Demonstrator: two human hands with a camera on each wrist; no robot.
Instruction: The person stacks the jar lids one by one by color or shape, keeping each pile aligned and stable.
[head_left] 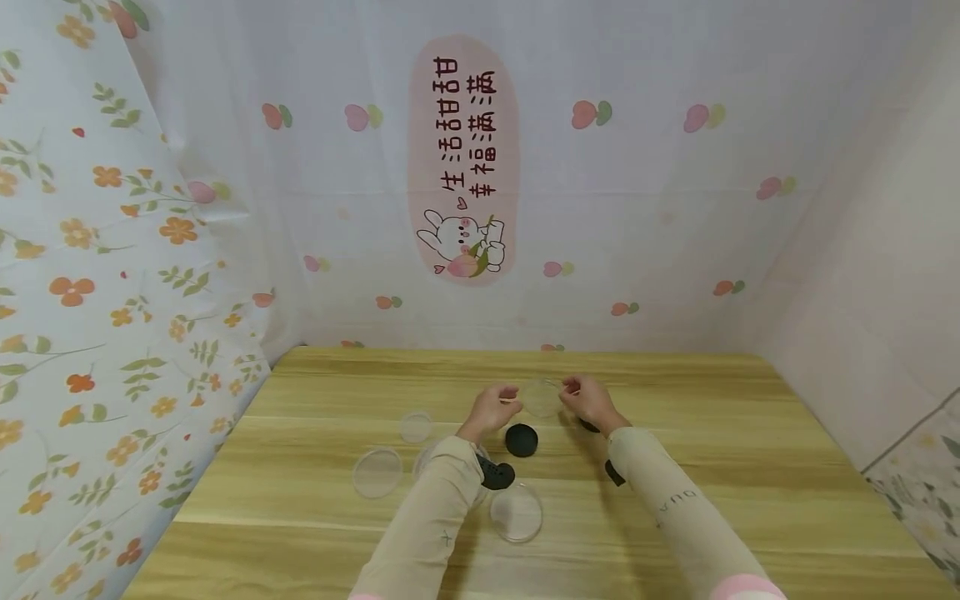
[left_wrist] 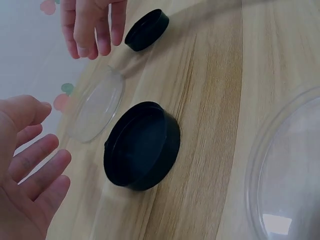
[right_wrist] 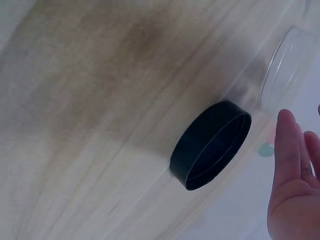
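A clear round plastic lid (head_left: 542,398) lies on the table between the two hands. My left hand (head_left: 493,408) is at its left side, fingers loosely bent and grasping nothing; the left wrist view shows this hand (left_wrist: 30,165) apart from the lid (left_wrist: 97,107). At the lid's right side is my right hand (head_left: 591,400), its fingers extended in the right wrist view, fingertips close to the rim; contact cannot be told. A black round cap (head_left: 521,440) sits hollow side up nearer to me. Another black cap (right_wrist: 210,145) lies below my right hand, mostly hidden in the head view.
More clear round lids lie left and front: a small one (head_left: 416,427), a larger one (head_left: 378,472) and one (head_left: 516,512) near the left forearm. Another clear piece (head_left: 425,457) is partly covered by the left sleeve. Behind the wooden table (head_left: 690,383) hangs a printed curtain (head_left: 637,208).
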